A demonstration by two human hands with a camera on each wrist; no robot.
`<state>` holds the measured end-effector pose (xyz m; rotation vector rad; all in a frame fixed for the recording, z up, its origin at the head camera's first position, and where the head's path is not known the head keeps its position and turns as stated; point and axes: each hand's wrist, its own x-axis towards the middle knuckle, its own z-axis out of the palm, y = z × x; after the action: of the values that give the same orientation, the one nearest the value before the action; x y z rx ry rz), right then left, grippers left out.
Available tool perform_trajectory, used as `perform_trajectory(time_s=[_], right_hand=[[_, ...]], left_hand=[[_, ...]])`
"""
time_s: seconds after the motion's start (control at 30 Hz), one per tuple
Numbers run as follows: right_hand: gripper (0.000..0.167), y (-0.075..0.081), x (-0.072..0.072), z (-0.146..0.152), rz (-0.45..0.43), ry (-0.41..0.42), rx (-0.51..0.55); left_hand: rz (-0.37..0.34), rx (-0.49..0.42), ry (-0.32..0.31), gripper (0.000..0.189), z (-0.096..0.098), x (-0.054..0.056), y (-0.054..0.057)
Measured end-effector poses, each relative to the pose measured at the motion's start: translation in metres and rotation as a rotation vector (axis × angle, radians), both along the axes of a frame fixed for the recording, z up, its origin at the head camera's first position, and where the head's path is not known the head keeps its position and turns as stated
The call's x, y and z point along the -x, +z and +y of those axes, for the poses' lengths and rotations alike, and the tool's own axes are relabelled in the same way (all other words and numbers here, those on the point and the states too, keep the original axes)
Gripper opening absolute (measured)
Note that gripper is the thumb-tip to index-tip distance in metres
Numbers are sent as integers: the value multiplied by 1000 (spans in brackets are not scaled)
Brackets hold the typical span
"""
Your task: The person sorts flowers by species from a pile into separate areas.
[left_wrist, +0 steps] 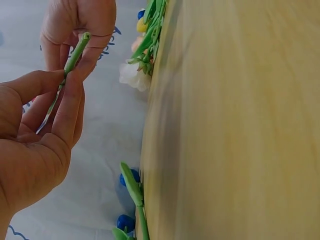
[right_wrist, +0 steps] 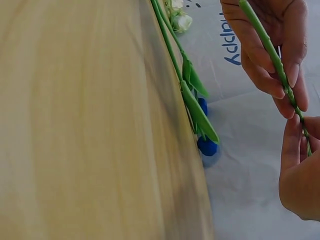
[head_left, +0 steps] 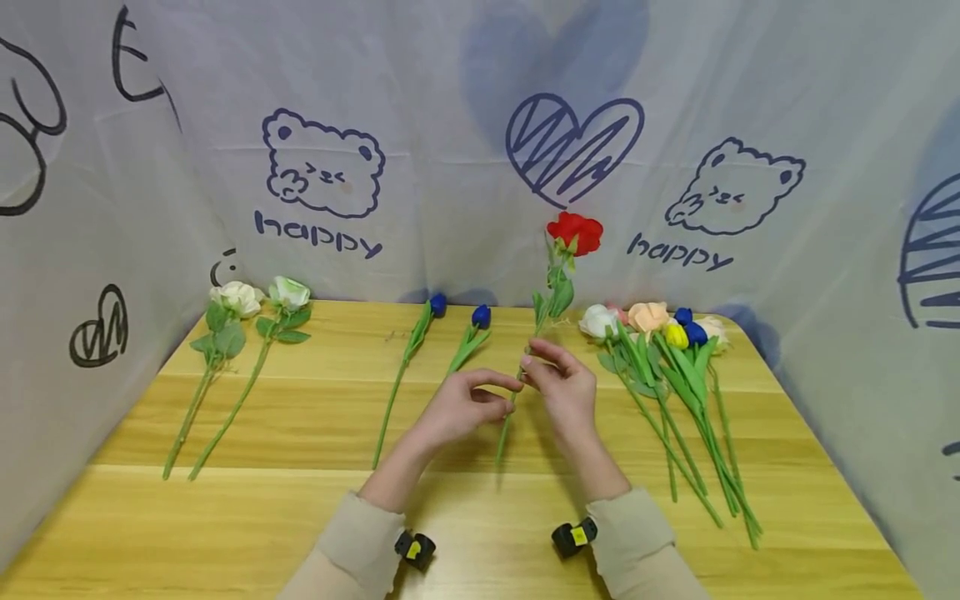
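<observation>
A red rose (head_left: 576, 233) with green leaves stands nearly upright over the middle of the table, its bloom in front of the back cloth. My right hand (head_left: 566, 390) pinches its stem below the leaves between thumb and fingertips. Just lower, my left hand (head_left: 461, 406) holds the same stem with thumb and fingers. The stem's cut end (left_wrist: 86, 36) points toward the camera in the left wrist view. In the right wrist view the green stem (right_wrist: 265, 40) runs through both hands. Nearest on the left lie two blue tulips (head_left: 482, 317), one stem partly hidden by my left hand.
Two pale roses (head_left: 238, 298) lie at the table's left. On the right is a loose bunch with a white rose (head_left: 599, 322), a peach flower (head_left: 648, 317), a yellow tulip (head_left: 676, 336) and blue ones. A drawn-on cloth (head_left: 450, 183) encloses the wooden table (head_left: 225, 533).
</observation>
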<state>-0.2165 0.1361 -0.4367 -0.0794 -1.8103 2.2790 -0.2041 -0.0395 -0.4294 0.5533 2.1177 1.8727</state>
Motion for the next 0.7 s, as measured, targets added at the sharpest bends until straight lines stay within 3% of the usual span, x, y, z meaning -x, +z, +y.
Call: perform_trajectory(time_s=[0.33,0.5,0.7], right_hand=[[35,10,-6,2,48,85,-17],[37,18,-8,10,107,124,-86],[34,26,-12,30,157,108,-191]], left_hand=[[3,16,27,29,-7,-5,9],[-3,-8,51,29,-16,-6,14],[10,-11,92,29,-34,-7,18]])
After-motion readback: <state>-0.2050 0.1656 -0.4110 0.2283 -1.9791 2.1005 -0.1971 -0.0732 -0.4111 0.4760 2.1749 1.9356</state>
